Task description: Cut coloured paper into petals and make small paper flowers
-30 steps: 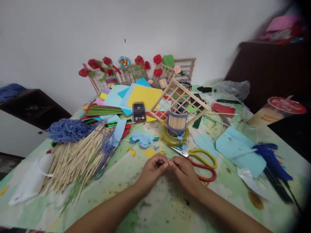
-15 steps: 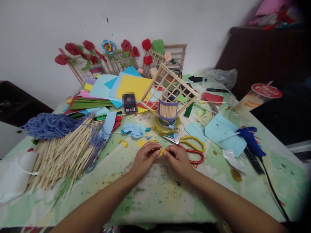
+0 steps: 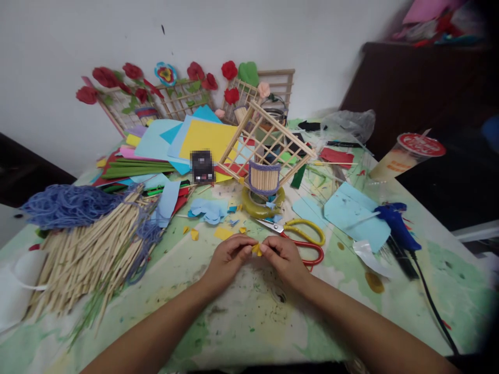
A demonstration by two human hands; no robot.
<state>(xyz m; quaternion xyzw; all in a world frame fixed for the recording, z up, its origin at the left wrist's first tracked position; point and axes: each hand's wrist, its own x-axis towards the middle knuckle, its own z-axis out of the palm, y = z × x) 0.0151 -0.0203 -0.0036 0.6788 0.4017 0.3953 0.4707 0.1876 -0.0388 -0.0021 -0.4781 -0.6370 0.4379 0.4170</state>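
A small yellow piece of paper [image 3: 257, 250] is pinched between the fingertips of both hands. My left hand [image 3: 229, 258] grips it from the left, its fingers bent and the thumb pressed in. My right hand [image 3: 284, 257] holds its other side in the same way. Just beyond my right hand lie scissors [image 3: 302, 234] with one yellow and one red handle. Yellow paper scraps [image 3: 195, 235] and blue scalloped paper pieces [image 3: 209, 210] lie on the table past my left hand. Behind the scissors, a stick lattice with a small stick pot [image 3: 264, 178] rests over a yellow-green tape roll [image 3: 249, 206].
On the left lie a heap of wooden sticks [image 3: 89, 249] and blue yarn [image 3: 70, 205]. A blue glue gun [image 3: 399, 226] with a cord lies right, near light blue paper [image 3: 356, 215] and a sealed drink cup [image 3: 413, 150]. Paper flowers [image 3: 105, 77] on lattices stand against the wall.
The yellow piece between my fingertips now looks folded or creased, with more of it showing. The whole view has shifted slightly, moving the table's things a little left in the picture.
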